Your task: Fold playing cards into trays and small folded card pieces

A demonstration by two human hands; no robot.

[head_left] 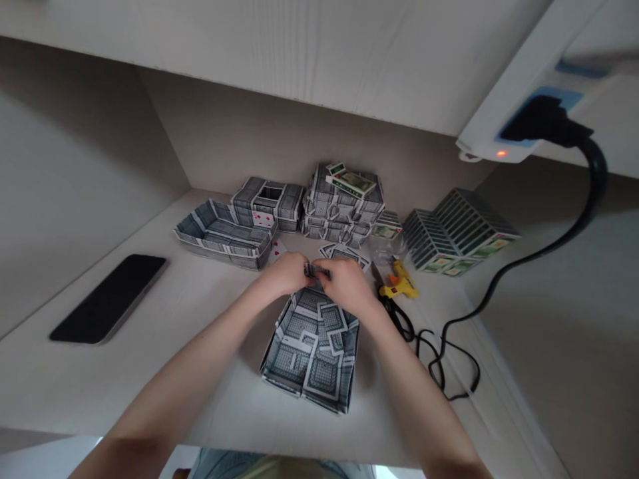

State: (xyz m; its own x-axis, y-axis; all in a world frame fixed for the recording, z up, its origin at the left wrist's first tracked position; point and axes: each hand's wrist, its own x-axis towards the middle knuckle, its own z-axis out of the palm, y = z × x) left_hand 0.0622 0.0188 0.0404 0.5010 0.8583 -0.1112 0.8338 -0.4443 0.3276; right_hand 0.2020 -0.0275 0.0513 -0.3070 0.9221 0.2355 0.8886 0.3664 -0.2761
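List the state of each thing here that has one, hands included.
Left hand, closed on card piece
Right hand, closed on same piece
Near card tray, open-topped, cards inside
Rear card tray, open-topped
Phone, lying flat, upper face dark
Power strip, indicator lit
Plug, inserted
Cord, loosely looped
Glue gun, lying on its side

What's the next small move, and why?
Probably press the card piece toward the box: the left hand and right hand pinch it by the box's far end. Whether it touches the box is hidden.
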